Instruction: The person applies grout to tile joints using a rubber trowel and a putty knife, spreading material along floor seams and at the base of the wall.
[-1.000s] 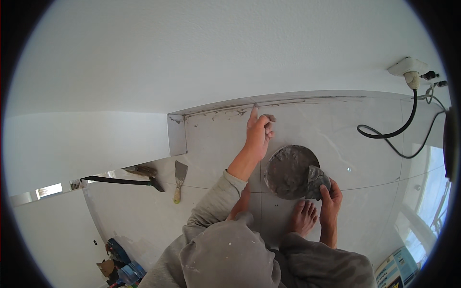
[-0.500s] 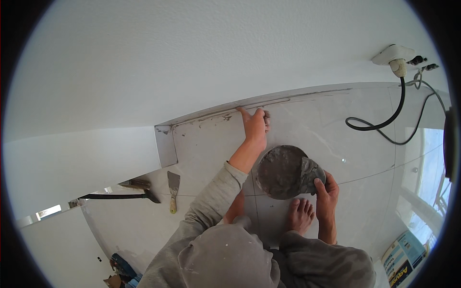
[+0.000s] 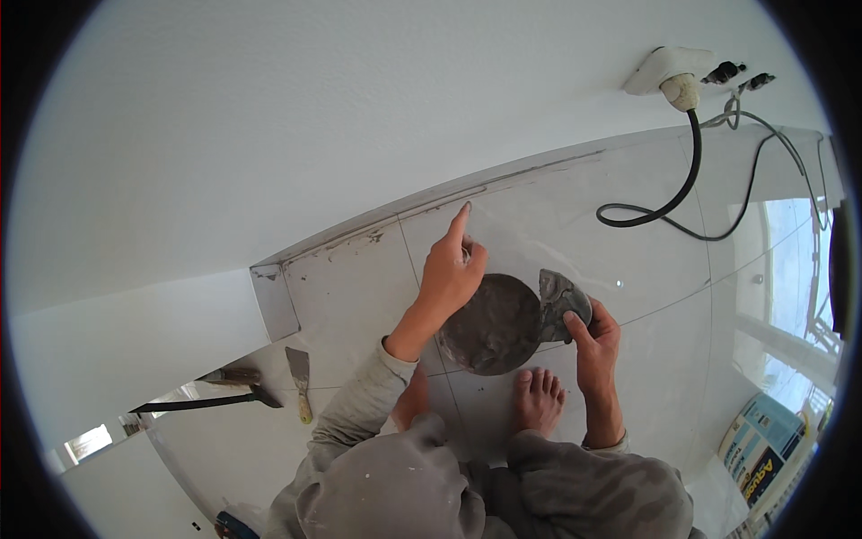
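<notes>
Across the tiled floor [image 3: 646,269], we're apparently finger-smoothing the wall joint [image 3: 439,200]; the next stroke calls for light, even pressure. The bowl [image 3: 489,372] of grey paste [image 3: 494,314] sits between our hands: right hand [image 3: 597,346] gripping a coated scraper [image 3: 561,295] just beside it, left hand [image 3: 452,274] empty, index finger [image 3: 460,221] stretched jointward, contact hard to tell.

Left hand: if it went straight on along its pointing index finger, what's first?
Probably the grey skirting along the wall, though how high the left hand sits above the floor is unclear.

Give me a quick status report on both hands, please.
Left hand: pointing toward skirting. Right hand: gripping smeared scraper beside paste bowl. Black cable looped ahead, to the right.
</notes>
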A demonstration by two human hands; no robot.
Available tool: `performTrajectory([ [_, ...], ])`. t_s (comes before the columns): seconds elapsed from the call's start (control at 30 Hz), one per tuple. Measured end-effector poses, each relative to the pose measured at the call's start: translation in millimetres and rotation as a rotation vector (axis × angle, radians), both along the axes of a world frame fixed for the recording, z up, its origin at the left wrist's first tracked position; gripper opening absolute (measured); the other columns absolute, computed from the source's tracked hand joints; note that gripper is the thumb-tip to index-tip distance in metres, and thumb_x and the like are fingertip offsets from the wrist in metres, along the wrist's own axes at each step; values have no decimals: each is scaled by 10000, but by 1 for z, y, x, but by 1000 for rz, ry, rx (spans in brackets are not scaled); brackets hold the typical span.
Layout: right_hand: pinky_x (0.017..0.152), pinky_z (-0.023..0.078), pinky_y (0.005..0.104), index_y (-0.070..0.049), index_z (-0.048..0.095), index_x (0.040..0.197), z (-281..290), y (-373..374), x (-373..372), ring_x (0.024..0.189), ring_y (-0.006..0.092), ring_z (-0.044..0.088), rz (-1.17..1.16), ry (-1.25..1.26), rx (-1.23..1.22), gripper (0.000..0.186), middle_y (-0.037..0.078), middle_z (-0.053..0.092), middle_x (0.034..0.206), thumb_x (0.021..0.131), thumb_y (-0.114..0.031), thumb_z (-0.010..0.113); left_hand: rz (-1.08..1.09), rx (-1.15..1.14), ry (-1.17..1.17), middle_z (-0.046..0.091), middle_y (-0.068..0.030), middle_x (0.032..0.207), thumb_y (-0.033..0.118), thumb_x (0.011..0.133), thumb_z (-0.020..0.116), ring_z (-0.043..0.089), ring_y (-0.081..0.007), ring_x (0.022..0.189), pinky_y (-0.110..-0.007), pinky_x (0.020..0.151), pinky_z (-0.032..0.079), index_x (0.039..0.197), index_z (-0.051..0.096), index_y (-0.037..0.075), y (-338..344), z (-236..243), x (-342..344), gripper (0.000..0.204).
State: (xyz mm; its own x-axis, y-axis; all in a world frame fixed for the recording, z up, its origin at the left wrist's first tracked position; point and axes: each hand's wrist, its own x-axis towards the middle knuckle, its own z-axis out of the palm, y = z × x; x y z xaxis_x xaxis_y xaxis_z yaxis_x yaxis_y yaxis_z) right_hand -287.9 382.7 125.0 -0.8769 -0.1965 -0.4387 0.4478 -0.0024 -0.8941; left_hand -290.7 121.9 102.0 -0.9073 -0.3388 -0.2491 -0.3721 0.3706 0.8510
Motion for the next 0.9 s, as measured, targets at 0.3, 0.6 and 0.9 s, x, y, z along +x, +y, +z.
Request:
performTrajectory([
  [0.3,675,466,227,59,650,1283,-9,24,12,795,47,572,-45,-20,11,350,5,701,964,963,-74,704,-778,-1053,31,690,-137,894,68,884,638,723,-298,748,-435,605,571,1552,445,95,29,-3,-108,695],
  [0.6,814,531,261,73,638,1285,2,40,16,943,91,639,-155,-2,-48,350,53,727,1059,975,-80,693,-889,-939,121,721,-181,863,64,888,615,721,-363,724,-486,639,575,1507,478,66,55,6,-160,633],
  [0.9,869,547,414,47,654,1284,-16,-65,-72,944,404,693,107,330,393,392,243,719,1079,918,-92,668,-319,-635,-5,728,-188,983,114,921,599,684,-379,799,-468,731,532,1369,606,64,-34,29,-9,451],
])
